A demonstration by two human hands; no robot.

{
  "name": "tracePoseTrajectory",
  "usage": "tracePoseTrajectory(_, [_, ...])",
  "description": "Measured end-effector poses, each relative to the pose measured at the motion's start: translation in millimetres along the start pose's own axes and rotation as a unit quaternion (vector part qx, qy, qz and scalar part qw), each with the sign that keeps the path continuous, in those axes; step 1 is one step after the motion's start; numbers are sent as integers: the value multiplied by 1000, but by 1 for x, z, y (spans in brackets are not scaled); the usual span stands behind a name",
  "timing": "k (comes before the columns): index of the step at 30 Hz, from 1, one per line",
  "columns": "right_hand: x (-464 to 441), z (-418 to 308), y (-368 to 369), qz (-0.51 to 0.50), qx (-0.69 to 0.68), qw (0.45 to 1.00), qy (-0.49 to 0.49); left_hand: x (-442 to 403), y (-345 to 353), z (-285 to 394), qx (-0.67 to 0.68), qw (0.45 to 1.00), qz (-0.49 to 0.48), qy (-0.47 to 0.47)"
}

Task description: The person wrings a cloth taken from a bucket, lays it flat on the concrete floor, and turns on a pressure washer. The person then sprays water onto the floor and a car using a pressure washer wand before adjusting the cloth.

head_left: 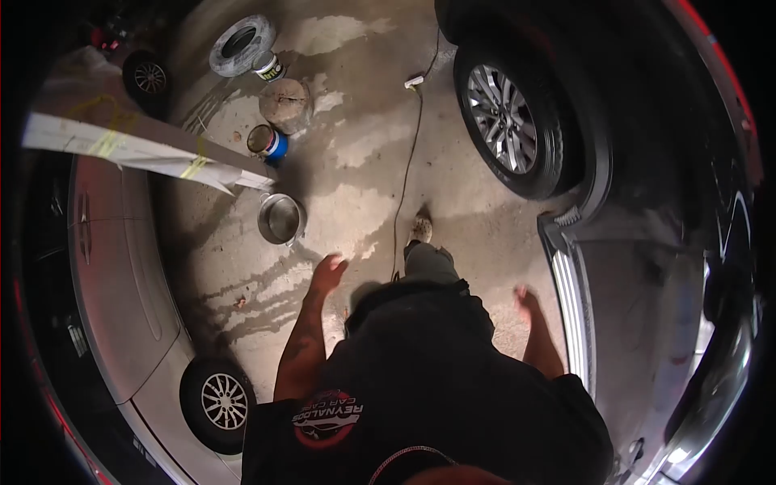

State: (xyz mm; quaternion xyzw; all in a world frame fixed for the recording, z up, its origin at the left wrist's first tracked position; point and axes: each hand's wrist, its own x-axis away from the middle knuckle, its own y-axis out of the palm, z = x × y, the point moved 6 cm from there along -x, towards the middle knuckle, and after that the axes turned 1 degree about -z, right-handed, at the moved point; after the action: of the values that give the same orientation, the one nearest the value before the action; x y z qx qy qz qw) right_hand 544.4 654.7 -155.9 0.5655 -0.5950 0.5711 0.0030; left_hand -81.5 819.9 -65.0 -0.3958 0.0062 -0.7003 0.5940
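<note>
My left hand (328, 273) hangs at my side with nothing visible in it, its fingers loosely apart and somewhat blurred. The nearest thing to it is a metal pot (281, 219) with side handles, standing on the floor ahead and to the left, not touched. On my other side, my right hand (527, 301) is held low beside the dark vehicle (638, 291). Motion smears its fingers, and I see no object in it. One shoe (421, 228) is forward on the concrete, close to a dark cable (406, 178).
A long pale beam (137, 149) with yellow tape juts in from the left. Beyond it are a blue can (277, 145), a round stained slab (286, 105), a bucket (268, 66) and a tire (242, 45). A silver car (121, 283) flanks the left; a power-strip-like block (415, 82) lies ahead.
</note>
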Motion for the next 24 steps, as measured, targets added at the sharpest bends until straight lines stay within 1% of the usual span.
tracePoseTrajectory(1, [-26, -94, -64, 46, -58, 988, -133, -16, -8, -57, -59, 998, 22, 14])
tracePoseTrajectory(2, [-85, -133, -99, 42, -216, 969, -115, -15, -20, -80, -95, 993, -41, -63])
tracePoseTrajectory(3, [-88, -231, -151, 2, -212, 967, -143, -3, -29, -91, -22, 986, -45, -159])
tracePoseTrajectory(4, [-73, -334, -196, 29, -249, 949, -191, 13, -40, -98, 47, 965, -35, -254])
tracePoseTrajectory(5, [-106, -380, -218, 36, -220, 943, -245, 23, -47, -94, 65, 949, -29, -308])
tracePoseTrajectory(6, [-90, -460, -248, 80, -100, 961, -244, 31, -52, -96, 82, 928, -23, -362])
tracePoseTrajectory(7, [-85, -523, -262, 99, -91, 943, -306, 32, -52, -95, 85, 912, -32, -400])
tracePoseTrajectory(8, [-98, -568, -265, 78, -101, 943, -308, 29, -52, -97, 89, 894, -41, -437])
tracePoseTrajectory(9, [-112, -608, -262, 61, -146, 930, -331, 14, -54, -101, 53, 904, -84, -415])
tracePoseTrajectory(11, [-133, -678, -247, 42, -173, 917, -357, -41, -72, -98, 22, 911, -127, -391])
tracePoseTrajectory(12, [-144, -706, -241, 31, -184, 911, -369, -85, -86, -99, 26, 915, -118, -386])
tracePoseTrajectory(13, [-182, -730, -216, 7, -169, 935, -311, -145, -114, -94, 37, 916, -106, -384])
tracePoseTrajectory(14, [-197, -741, -209, 39, -120, 938, -322, -196, -145, -82, 86, 917, -31, -389])
tracePoseTrajectory(15, [-211, -748, -201, 30, -123, 944, -306, -251, -172, -88, 79, 918, -70, -382])
tracePoseTrajectory(16, [-220, -752, -194, 13, -122, 951, -283, -325, -186, -150, 62, 958, -66, -273])
tracePoseTrajectory(17, [-226, -754, -189, 17, -109, 960, -256, -370, -234, -99, 42, 982, -33, -183])
tracePoseTrajectory(18, [-230, -756, -185, 22, -99, 968, -231, -411, -286, -33, 12, 996, 4, -89])
tracePoseTrajectory(19, [-232, -756, -182, 6, -90, 979, -184, -450, -339, 41, -23, 999, 43, 0])
tracePoseTrajectory(20, [-235, -754, -178, 9, -111, 981, -160, -476, -382, 90, 81, 994, 45, -65])
tracePoseTrajectory(22, [-242, -754, -175, 9, -75, 988, -132, -498, -447, 185, 171, 981, 92, 17])
tracePoseTrajectory(23, [-245, -757, -172, -2, -73, 988, -138, -500, -465, 214, 179, 979, 94, 38])
tracePoseTrajectory(24, [-251, -757, -170, -1, -43, 993, -114, -501, -479, 238, 186, 976, 96, 59])
